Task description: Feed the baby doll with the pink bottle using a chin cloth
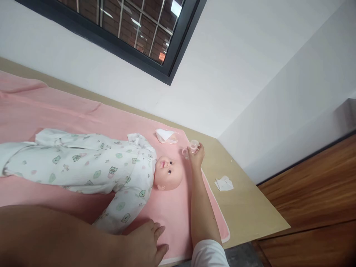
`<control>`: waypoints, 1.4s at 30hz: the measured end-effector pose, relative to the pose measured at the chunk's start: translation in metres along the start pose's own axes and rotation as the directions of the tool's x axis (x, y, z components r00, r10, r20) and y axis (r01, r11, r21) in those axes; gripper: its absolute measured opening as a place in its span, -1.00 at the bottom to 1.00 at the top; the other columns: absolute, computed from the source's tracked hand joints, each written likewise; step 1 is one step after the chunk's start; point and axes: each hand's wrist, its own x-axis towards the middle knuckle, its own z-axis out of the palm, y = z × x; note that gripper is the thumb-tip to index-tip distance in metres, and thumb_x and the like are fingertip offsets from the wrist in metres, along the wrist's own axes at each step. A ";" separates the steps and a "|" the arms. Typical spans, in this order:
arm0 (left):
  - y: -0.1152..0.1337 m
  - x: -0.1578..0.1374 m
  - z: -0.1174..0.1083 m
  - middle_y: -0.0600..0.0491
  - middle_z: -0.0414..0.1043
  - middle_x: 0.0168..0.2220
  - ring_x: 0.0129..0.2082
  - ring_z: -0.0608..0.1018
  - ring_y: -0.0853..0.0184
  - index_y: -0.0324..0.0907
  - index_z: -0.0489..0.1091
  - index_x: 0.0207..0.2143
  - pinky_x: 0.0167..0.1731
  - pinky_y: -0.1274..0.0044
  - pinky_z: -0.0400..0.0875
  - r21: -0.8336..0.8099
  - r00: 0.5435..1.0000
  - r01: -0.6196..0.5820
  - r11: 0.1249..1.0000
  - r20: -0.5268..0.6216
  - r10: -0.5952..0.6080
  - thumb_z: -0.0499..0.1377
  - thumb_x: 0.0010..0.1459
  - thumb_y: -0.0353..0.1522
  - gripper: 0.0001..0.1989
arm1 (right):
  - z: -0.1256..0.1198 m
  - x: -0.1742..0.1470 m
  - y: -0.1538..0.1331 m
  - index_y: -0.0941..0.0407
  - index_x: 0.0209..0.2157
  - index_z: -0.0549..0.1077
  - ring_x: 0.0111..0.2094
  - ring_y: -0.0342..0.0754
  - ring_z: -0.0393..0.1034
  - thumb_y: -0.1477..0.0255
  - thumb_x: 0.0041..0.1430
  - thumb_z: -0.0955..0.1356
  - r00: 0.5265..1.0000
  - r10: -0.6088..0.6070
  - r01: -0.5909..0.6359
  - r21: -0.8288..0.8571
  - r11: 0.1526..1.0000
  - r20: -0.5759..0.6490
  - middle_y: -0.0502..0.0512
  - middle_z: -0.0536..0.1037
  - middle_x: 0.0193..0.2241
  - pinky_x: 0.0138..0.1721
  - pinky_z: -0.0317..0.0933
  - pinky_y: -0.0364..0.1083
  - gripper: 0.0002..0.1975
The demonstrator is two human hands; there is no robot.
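Note:
My right hand (197, 155) is stretched out beyond the doll's head, its fingers closed on a small clear pinkish plastic piece (194, 144) with a round cup-like end. Its exact kind is too small to make out. A baby doll (168, 173) lies on its back, head to the right, dressed in a white sleepsuit (91, 163) with green and brown animal prints. My left hand (146, 241) rests on the pink mat (178, 222) by the doll's near sleeve, fingers loosely bent and apart, holding nothing.
A crumpled clear and white packet (166, 136) lies on the mat above the doll's head. On the tan tabletop (244, 211) to the right is a folded white tissue (224, 183). A white wall and dark-framed window (169, 70) stand behind; wooden panels (314, 178) are at right.

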 end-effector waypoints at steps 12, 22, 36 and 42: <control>-0.035 0.029 -0.036 -0.08 0.31 0.27 0.13 0.45 0.16 -0.08 0.16 0.32 -0.15 0.34 0.38 0.003 0.979 -0.203 0.979 -0.013 0.203 0.14 0.25 -0.13 -0.37 | -0.013 0.013 -0.038 0.18 -0.19 0.41 -0.17 0.05 0.39 0.07 -0.02 0.40 0.994 0.056 -0.080 0.278 0.957 0.095 0.22 0.52 -0.19 -0.05 0.27 0.06 -0.50; -0.104 0.051 -0.151 -0.09 0.43 -0.07 -0.04 0.46 0.19 -0.21 0.37 -0.13 -0.09 0.37 0.41 -0.053 0.878 0.209 0.976 -0.429 -0.212 -0.03 0.33 -0.40 -0.80 | -0.075 0.007 -0.127 0.06 -0.05 0.40 0.02 0.04 0.41 0.05 0.06 0.43 0.943 -0.214 -0.030 0.705 0.709 0.255 0.16 0.51 -0.03 0.10 0.30 0.07 -0.49; -0.136 0.048 -0.161 -0.11 0.29 0.22 0.11 0.47 0.15 0.01 -0.02 0.33 -0.03 0.40 0.50 -0.745 0.833 0.139 0.652 -0.268 -0.484 0.32 0.08 -0.23 -0.15 | -0.081 -0.052 -0.206 -0.02 0.14 0.28 0.08 0.05 0.40 -0.04 0.15 0.35 0.738 -0.554 0.106 0.745 0.659 0.385 0.15 0.45 0.07 0.09 0.37 0.09 -0.38; -0.138 0.051 -0.156 -0.13 0.37 0.17 0.05 0.52 0.11 -0.09 0.08 0.31 -0.10 0.38 0.52 -0.721 0.775 0.176 0.670 -0.318 -0.546 0.34 0.00 -0.23 -0.15 | -0.086 -0.053 -0.209 -0.07 0.21 0.22 0.16 0.04 0.32 0.07 0.17 0.40 0.763 -0.537 0.190 0.668 0.719 0.360 0.12 0.41 0.12 0.21 0.26 0.13 -0.37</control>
